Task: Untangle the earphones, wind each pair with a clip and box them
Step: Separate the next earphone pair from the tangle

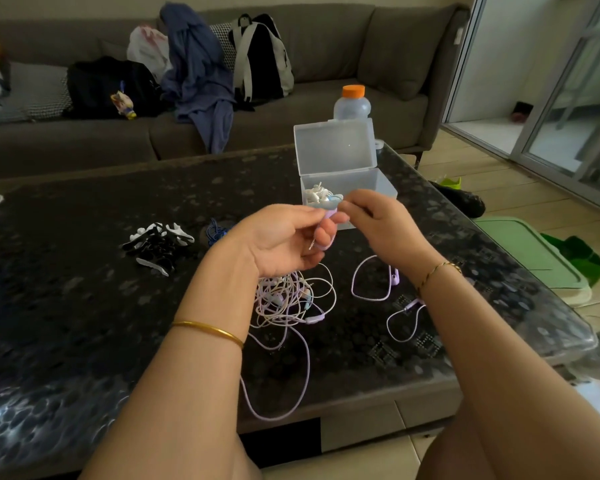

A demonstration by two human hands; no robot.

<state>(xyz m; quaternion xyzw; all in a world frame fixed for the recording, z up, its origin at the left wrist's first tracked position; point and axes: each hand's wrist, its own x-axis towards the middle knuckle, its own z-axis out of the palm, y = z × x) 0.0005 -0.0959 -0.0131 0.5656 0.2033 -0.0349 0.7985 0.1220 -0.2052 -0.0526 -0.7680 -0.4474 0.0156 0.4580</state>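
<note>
Upper left of frame: grey sofa [326, 46] runs across the back of the room, loaded with a black bag [111, 84], a blue garment [198, 74] draped over the backrest, and a black-and-grey backpack [260, 57].

Table [66, 271] fills the middle: dark, mottled, glossy top, with glare at lower left. Left of centre lies a heap of black and white clips [158, 244], and just right of it a small blue cord [215, 232].

Centre: my view of the left hand [284, 240] shows it raised above the table, fingers curled, thumb and fingers pinching a small lilac piece [328, 214]. Below it the tangle of earphones [291, 299], white and lilac, lies on the table, one lilac strand hanging over the near edge.

The right hand [378, 223] meets the left, fingertips pressed together on the upper end of the same lilac piece. A lilac cable loop [371, 278] lies under the right wrist.

Behind the hands: clear plastic box [381, 185], lid upright, with white earphones [317, 194] inside. An orange-capped bottle [352, 102] stands behind it.

Right of frame: tiled floor [482, 168], a green lid [534, 251] lying on it, and a sliding glass door [568, 98].
</note>
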